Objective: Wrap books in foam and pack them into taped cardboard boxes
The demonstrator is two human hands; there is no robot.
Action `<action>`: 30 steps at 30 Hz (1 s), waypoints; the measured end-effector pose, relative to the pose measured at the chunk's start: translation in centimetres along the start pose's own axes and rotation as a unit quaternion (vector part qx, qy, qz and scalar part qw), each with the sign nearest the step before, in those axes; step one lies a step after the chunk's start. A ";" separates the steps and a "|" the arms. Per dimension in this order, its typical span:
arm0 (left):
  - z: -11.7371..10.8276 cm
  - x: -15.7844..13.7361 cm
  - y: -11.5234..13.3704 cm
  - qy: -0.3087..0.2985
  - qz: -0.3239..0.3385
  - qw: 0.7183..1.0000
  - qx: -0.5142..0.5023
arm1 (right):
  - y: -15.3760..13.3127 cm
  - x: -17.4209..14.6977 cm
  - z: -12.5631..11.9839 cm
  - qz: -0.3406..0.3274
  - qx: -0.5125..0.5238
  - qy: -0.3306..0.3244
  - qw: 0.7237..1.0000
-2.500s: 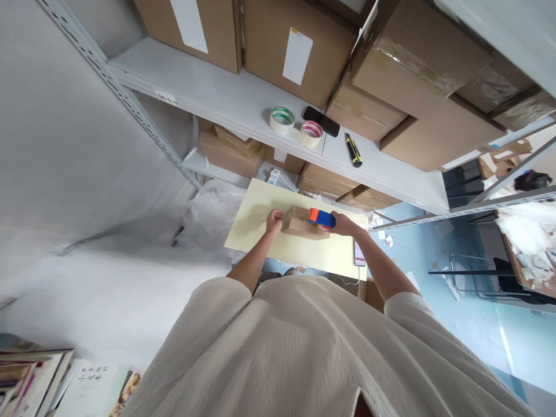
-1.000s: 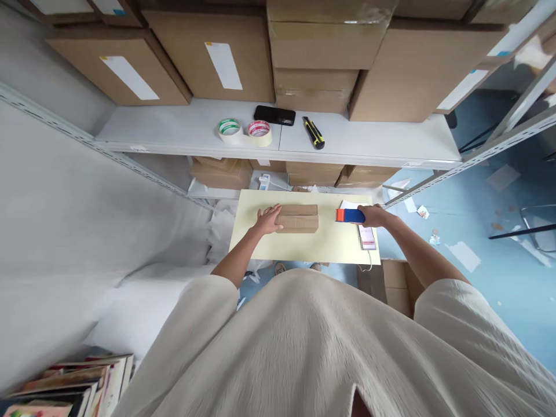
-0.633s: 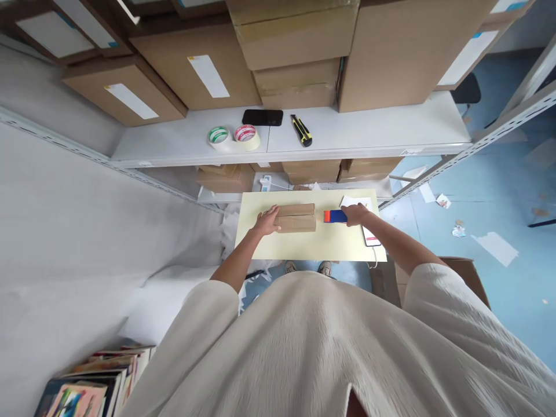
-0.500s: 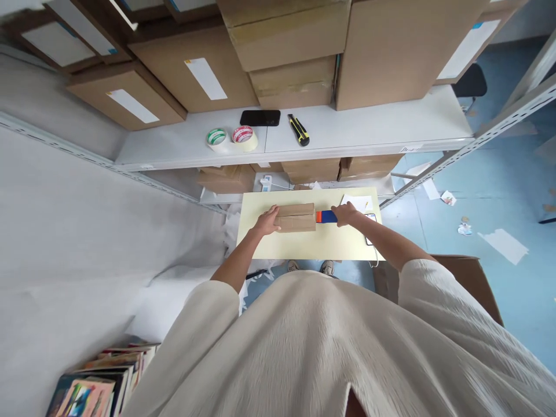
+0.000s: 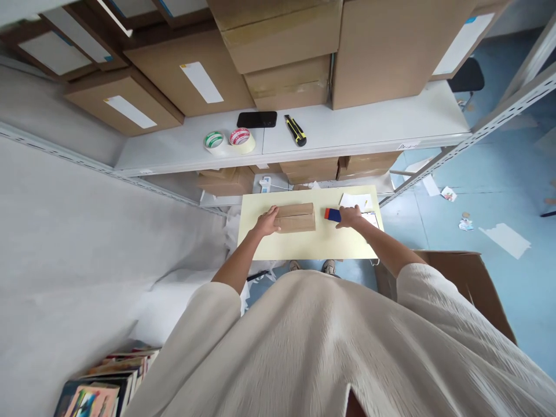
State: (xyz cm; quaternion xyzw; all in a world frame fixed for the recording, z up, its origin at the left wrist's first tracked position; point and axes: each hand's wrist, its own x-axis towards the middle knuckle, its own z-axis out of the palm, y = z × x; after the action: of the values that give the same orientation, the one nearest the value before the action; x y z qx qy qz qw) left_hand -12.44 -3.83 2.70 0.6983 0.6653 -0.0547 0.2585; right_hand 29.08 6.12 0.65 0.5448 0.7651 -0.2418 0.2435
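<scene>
My left hand (image 5: 267,222) grips the left end of a small brown cardboard box (image 5: 295,218), which lies lengthwise on the pale yellow table (image 5: 286,248). A seam runs along the box's top. My right hand (image 5: 348,216) is closed round a dark blue, box-shaped thing (image 5: 333,215) with an orange end, whose exact kind I cannot make out. Its orange end points at the cardboard box, with a strip of bare table between them. The rest of it is hidden in my fingers. A white sheet of paper (image 5: 354,200) lies just beyond my right hand.
Above the table's far side runs a shelf (image 5: 369,124) with large cartons (image 5: 399,52), a black phone (image 5: 257,119), two tape rolls (image 5: 241,141) and a yellow-black utility knife (image 5: 296,131). An open carton (image 5: 473,284) stands at right; books (image 5: 104,382) are stacked lower left.
My right hand has moved right with the blue and orange thing, widening the gap to the cardboard box. My left hand and the box have stayed in place.
</scene>
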 end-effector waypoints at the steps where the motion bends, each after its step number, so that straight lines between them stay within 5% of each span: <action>1: 0.1 0.0 -0.2 0.001 0.003 1.000 -0.004 | 0.7 -0.3 0.2 0.021 0.030 0.002 0.999; 8: 0.6 -0.2 -0.5 0.000 0.014 1.000 -0.024 | 0.5 -3.0 3.8 0.060 0.071 0.084 0.992; 14: 1.1 -0.7 0.0 0.010 0.012 0.998 -0.059 | -0.8 -4.1 5.9 0.066 0.075 0.079 0.992; 21: 2.0 -2.1 -0.2 0.038 0.025 0.991 -0.123 | -5.7 -4.5 3.2 0.031 0.208 0.193 0.959; 25: 2.3 -2.6 0.2 0.038 0.008 0.990 -0.133 | -9.8 -4.2 1.2 -0.002 0.311 0.174 0.934; 30: 2.4 -2.8 0.7 0.036 -0.023 0.993 -0.114 | -12.4 -4.4 0.6 0.033 0.297 0.138 0.944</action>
State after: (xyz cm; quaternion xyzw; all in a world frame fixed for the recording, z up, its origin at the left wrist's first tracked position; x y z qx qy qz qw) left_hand -11.47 -7.44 1.97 0.6505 0.6918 0.0412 0.3107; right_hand 18.58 -1.01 4.31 0.6453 0.6661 -0.3729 -0.0295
